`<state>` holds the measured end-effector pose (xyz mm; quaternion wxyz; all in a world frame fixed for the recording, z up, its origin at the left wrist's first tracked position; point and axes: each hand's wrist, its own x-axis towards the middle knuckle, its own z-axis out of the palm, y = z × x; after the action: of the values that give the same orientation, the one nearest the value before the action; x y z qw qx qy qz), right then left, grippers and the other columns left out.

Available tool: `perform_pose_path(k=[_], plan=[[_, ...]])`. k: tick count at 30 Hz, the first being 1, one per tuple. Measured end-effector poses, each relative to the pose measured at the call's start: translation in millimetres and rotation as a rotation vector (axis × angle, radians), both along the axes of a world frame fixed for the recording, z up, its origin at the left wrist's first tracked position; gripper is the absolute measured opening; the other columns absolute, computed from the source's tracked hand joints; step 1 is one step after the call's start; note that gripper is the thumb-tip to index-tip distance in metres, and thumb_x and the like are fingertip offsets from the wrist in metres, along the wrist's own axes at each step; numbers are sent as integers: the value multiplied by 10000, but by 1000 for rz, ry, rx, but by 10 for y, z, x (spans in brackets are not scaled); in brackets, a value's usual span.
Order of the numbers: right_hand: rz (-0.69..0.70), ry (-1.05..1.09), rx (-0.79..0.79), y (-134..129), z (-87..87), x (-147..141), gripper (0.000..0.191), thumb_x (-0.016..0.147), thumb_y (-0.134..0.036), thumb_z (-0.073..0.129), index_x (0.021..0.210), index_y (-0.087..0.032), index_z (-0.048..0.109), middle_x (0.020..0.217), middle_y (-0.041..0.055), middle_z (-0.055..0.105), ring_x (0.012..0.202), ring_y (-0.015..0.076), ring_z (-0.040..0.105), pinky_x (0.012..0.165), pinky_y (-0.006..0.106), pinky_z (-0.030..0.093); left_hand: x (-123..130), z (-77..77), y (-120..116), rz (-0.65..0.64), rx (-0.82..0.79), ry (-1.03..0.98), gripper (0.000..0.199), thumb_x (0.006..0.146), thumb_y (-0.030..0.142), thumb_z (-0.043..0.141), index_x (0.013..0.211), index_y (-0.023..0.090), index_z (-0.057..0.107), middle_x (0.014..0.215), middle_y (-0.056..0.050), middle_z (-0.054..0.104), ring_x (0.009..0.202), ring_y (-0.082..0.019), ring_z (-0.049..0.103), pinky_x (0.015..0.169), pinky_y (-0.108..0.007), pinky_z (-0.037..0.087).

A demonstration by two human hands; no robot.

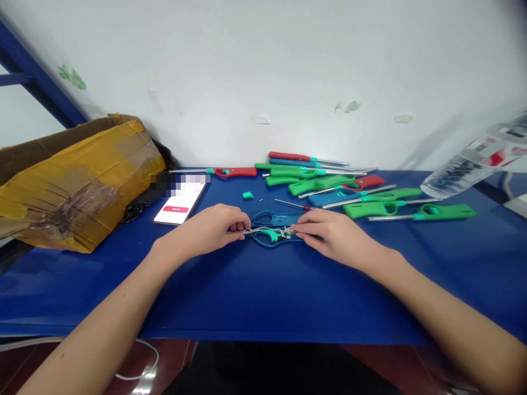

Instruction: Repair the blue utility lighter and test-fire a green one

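The one view looks from the person's head, above and behind the fingers, facing forward and down. It is near enough that both forearms run in from the lower corners; the blue table spreads around the fingers, the white wall rises beyond them, and dark clothing shows on their near side.

No lettering can be read. The phone lying face up shows a red button (its pale marking is too small to make out), and the label on the clear bottle is too blurred to decipher.
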<state>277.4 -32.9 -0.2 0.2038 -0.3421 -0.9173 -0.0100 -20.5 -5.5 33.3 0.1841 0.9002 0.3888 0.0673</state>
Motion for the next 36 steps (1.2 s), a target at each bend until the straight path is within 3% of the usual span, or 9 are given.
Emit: perform_pose_path(k=[11, 22, 29, 36], plan=[[-1, 6, -4, 8, 4, -9, 227, 930, -179, 545, 1005, -199, 758, 992, 82, 732, 873, 195, 691, 859, 342, 563, -37, -78, 43, -50, 0, -29, 123, 900, 248, 602, 921, 236, 723, 907, -11, 678, 778, -150, 610, 693, -260, 464], [-3, 35, -35, 1, 7, -7, 213, 916, -171, 562, 980, -208, 761, 1001, 75, 733, 870, 191, 691, 863, 352, 572, -1, -39, 4, -59, 1, -49, 141, 912, 293, 605, 919, 231, 732, 912, -17, 697, 812, -157, 634, 724, -259, 482], [-15, 35, -39, -3, 19, -14, 210, 918, -178, 564, 979, -194, 764, 988, 81, 731, 881, 202, 685, 825, 337, 573, 35, -1, -21, -120, 39, -57, 243, 931, 248, 580, 1142, 263, 700, 1044, -30, 686, 890, -169, 637, 785, -265, 487], [-11, 26, -18, -3, 32, -22, 215, 920, -178, 558, 962, -202, 767, 980, 78, 737, 858, 197, 690, 828, 347, 577, 56, -36, -42, -135, 73, -26, 286, 926, 210, 574, 1178, 269, 697, 1054, -28, 697, 881, -176, 645, 806, -290, 491]])
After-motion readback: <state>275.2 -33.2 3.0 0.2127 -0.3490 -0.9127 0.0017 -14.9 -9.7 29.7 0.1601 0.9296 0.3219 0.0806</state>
